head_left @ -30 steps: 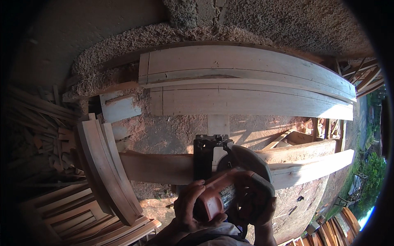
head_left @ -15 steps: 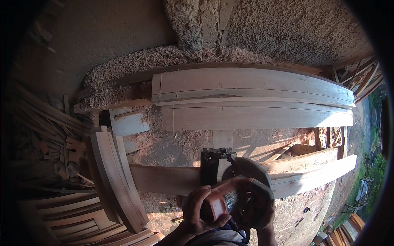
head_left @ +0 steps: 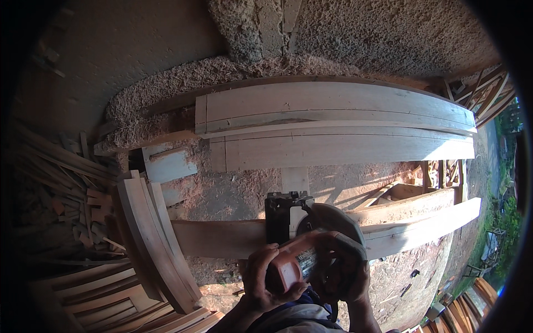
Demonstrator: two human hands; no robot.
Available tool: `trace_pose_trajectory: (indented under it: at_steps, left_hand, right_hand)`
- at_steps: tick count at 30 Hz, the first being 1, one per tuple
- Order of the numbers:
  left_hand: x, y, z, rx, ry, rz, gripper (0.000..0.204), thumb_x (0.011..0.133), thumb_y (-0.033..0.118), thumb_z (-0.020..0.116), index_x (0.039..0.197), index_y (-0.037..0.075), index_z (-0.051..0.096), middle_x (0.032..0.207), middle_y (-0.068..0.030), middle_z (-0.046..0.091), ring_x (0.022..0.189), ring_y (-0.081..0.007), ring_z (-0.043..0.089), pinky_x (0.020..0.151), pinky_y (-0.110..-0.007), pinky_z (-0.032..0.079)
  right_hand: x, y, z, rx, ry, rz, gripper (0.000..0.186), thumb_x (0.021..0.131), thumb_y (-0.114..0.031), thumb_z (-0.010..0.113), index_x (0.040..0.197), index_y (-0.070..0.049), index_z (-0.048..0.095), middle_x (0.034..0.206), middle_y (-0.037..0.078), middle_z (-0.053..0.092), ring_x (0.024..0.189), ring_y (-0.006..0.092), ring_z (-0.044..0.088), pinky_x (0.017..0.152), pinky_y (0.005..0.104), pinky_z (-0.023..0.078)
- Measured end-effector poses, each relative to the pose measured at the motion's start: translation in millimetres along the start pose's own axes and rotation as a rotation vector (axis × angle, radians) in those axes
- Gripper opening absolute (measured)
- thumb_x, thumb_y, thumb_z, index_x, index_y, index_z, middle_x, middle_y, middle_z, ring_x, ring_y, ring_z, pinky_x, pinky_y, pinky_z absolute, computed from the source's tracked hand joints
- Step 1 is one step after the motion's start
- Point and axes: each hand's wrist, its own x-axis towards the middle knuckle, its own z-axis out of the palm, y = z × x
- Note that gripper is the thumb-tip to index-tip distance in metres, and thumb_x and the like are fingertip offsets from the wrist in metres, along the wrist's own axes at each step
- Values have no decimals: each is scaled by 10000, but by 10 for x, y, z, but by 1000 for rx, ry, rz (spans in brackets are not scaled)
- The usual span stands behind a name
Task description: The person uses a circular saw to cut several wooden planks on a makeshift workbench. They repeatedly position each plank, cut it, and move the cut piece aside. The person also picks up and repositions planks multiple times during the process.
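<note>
A circular saw (head_left: 302, 258) with a reddish motor housing, a dark base plate and a round guard sits over a wooden board (head_left: 216, 238) near me. My left hand (head_left: 260, 277) is wrapped around the saw's reddish housing, its fingers curled over the left side. On the saw's right side, my right hand (head_left: 357, 280) grips around the rear handle, partly in shadow. The blade and its contact with the wood are hidden beneath the guard and base. To the right of the saw, the same board runs on into bright sunlight.
Two long pale planks (head_left: 333, 105) with pencil lines lie across supports beyond the saw. Stacked timbers (head_left: 152, 238) stand at the left, beside scrap wood (head_left: 83, 194) and panelled frames (head_left: 100, 294). Shavings (head_left: 166, 83) are heaped at the far side. Grass (head_left: 502, 244) shows at the right.
The whole view has shifted slightly, so everything appears a little higher and further left. Both hands keep their hold on the circular saw, which shows little movement over the board.
</note>
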Motion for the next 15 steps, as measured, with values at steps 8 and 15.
trace_pose_trajectory:
  at_steps: [8,15]
  left_hand:
    - [19,24,-13,16,-8,-12,915,774,519,875,1385,-40,485,1238,-233,582,1112,-354,624,956,-470,518]
    - [19,5,-4,-12,-7,-15,902,773,492,881,1388,-34,485,1248,-229,575,1117,-349,622,961,-464,514]
  right_hand:
    - [10,-191,251,221,39,-41,926,960,-701,533,1339,143,563,632,39,573,498,109,526,443,269,375]
    - [32,-137,162,102,-65,-37,1110,936,-830,377,1470,142,396,774,62,624,474,80,496,395,241,349]
